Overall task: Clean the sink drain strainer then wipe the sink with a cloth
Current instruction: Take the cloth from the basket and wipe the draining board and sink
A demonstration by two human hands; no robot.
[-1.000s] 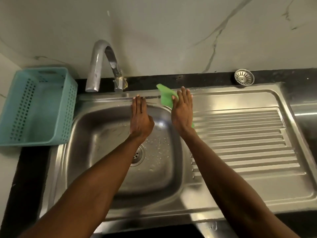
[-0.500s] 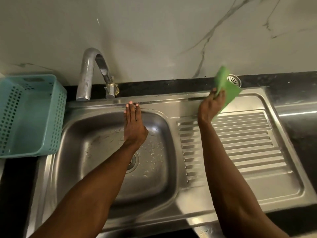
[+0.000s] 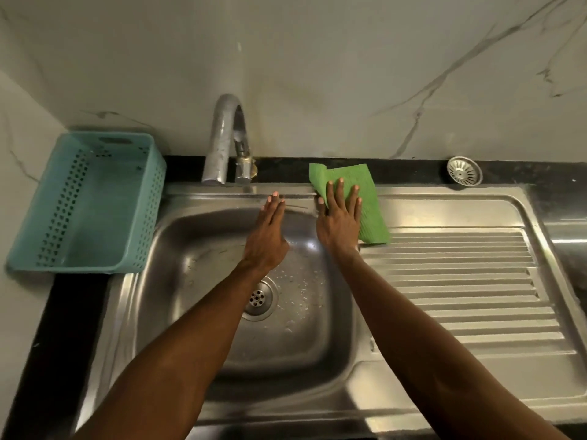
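Observation:
A green cloth (image 3: 370, 204) lies flat on the back rim of the steel sink (image 3: 203, 338), just right of the basin. My right hand (image 3: 338, 217) presses on the cloth with its fingers spread. My left hand (image 3: 266, 239) rests flat and empty on the basin's back edge, fingertips near the tap. The round metal drain strainer (image 3: 464, 170) sits on the black counter at the back right, apart from both hands. The drain hole (image 3: 258, 297) shows in the wet basin floor.
A chrome tap (image 3: 224, 141) curves over the basin's back edge. A teal perforated plastic basket (image 3: 82, 204) stands on the left. The ribbed drainboard (image 3: 460, 287) stretches to the right. A marble wall rises behind the black counter.
My right hand, which held the cloth lifted near the strainer, has come back left and laid the cloth flat on the sink's back rim. My left hand stayed on the basin edge.

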